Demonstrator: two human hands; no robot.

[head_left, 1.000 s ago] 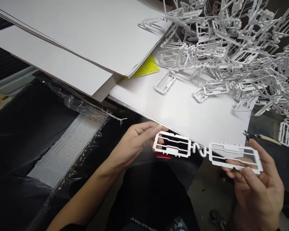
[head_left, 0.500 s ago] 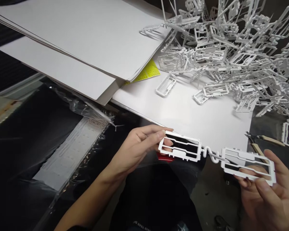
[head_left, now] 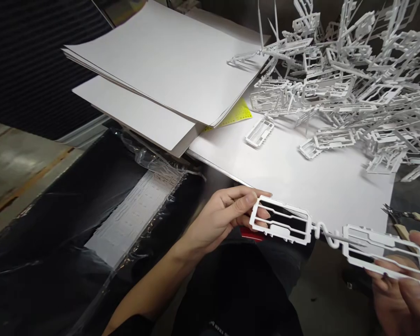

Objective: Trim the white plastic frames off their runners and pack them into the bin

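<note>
Two white plastic frames, joined by a wavy strip, make up one piece [head_left: 283, 219] held above the table's near edge. My left hand [head_left: 227, 214] pinches the outer end of the left frame between thumb and fingers. At the right edge of the view, my right hand [head_left: 399, 289] grips the outer end of the right frame, fingers behind it and thumb in front. Beyond, on white sheeting [head_left: 283, 168], lie a single loose frame [head_left: 260, 132] and a small overlapping pair [head_left: 334, 139].
A large tangled heap of white frames [head_left: 336, 88] fills the back right. Stacked white sheets [head_left: 168, 60] lie back left over a yellow sheet [head_left: 236, 114]. Cutters [head_left: 399, 214] rest at right. A black plastic bag [head_left: 56, 224] with flat white pieces [head_left: 133, 219] stands left.
The whole scene has shifted rightward in view, showing more floor at the left. Both hands keep their hold on the joined frames, which look nearly unchanged in pose.
</note>
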